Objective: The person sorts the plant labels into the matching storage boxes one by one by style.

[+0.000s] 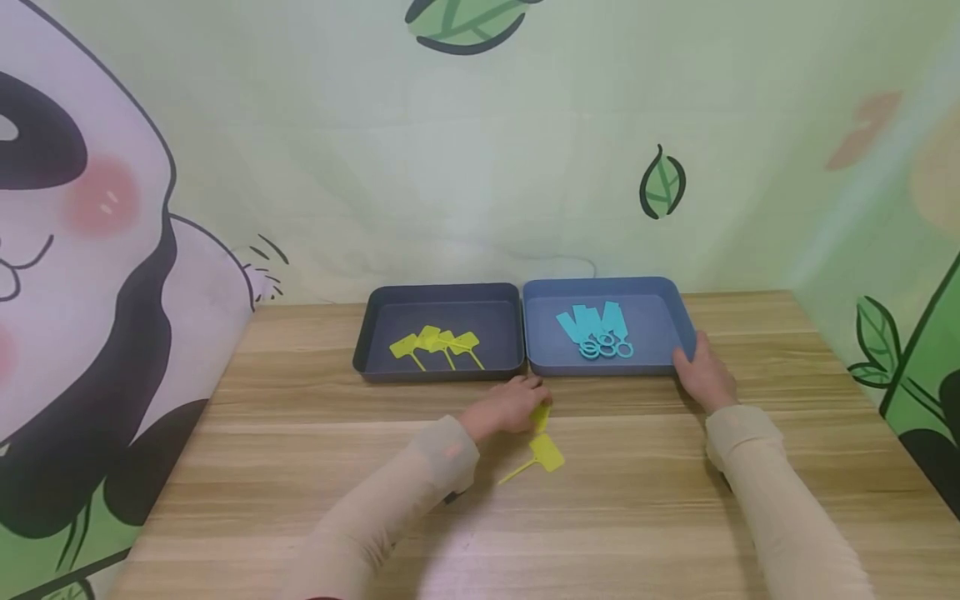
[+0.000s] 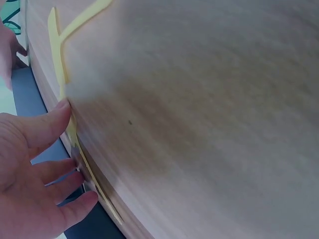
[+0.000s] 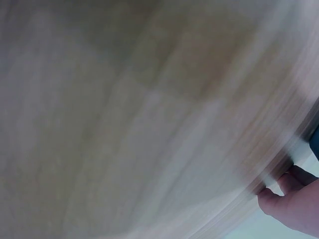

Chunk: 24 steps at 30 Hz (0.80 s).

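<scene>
My left hand [image 1: 508,406] pinches a yellow T-shaped plant label [image 2: 73,128] between thumb and fingers, just in front of the trays; its thin stem points down past the fingers in the left wrist view. A second yellow label [image 1: 548,452] lies on the table right beside that hand. At the blue tray's [image 1: 600,361] front right corner, my right hand [image 1: 707,375] grips the wall, thumb over the rim and fingers outside. Several teal tags with rings [image 1: 600,327] lie in this tray. Several yellow labels [image 1: 435,340] lie in the dark navy tray [image 1: 438,375] to its left.
Both trays stand side by side near the back edge of the wood-grain table [image 1: 300,467]. Behind them hangs a pale green backdrop [image 1: 480,167] with a panda and leaves. The right wrist view is blurred and shows mostly tabletop.
</scene>
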### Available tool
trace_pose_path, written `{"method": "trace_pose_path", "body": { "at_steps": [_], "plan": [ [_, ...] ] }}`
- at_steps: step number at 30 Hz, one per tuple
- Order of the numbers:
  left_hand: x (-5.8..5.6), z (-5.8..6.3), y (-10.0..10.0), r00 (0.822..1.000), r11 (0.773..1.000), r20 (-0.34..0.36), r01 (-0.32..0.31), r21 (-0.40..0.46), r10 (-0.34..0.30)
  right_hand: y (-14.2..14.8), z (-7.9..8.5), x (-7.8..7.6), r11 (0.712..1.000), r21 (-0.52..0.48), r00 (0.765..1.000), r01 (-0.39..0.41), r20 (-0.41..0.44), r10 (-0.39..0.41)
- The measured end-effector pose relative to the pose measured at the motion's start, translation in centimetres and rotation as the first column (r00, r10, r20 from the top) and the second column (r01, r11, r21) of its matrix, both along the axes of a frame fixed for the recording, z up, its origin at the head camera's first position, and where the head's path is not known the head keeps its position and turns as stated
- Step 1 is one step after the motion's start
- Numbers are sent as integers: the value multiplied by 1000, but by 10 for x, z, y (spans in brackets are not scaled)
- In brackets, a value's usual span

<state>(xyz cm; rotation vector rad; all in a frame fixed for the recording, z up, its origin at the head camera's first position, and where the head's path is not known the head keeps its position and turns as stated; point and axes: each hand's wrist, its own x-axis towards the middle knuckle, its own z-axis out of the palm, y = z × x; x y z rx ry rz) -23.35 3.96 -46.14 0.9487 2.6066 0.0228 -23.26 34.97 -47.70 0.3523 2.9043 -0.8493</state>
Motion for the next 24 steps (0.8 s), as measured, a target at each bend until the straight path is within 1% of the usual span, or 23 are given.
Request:
{"method": "trace_pose_path", "body": {
  "at_steps": [4, 6, 9, 12, 15, 17, 20, 24],
  "plan": [
    [0, -1, 0, 1000, 1000, 10, 0, 24, -1, 0, 0, 0, 1000, 0, 1000, 2, -1, -2],
    [1, -2, -1, 1000, 999, 4, 12, 43, -12, 0, -1, -1, 1000, 1, 1000, 2, 1, -2],
    [1, -4, -4, 999, 996, -23, 46, 77, -44, 0, 0, 0, 1000, 4, 1000, 4, 1, -4],
    [2, -7, -7, 997, 991, -50, 68, 117, -62, -1, 0, 0, 1000, 8, 1000, 8, 3, -8],
    [2, -10, -13, 997, 985, -57, 52, 162, -43, -1, 0, 0, 1000, 8, 1000, 7, 13, -7],
    [2, -11, -17, 998, 984, -59, 37, 176, -27, -1, 0, 0, 1000, 9, 1000, 6, 17, -7],
    [2, -12, -22, 997, 987, -74, 23, 157, -12, -1, 2, 0, 1000, 7, 1000, 7, 14, -7],
    [4, -13, -26, 995, 997, -94, 38, 71, -31, -1, 2, 1, 1000, 8, 1000, 6, 8, -6]
  ]
}}
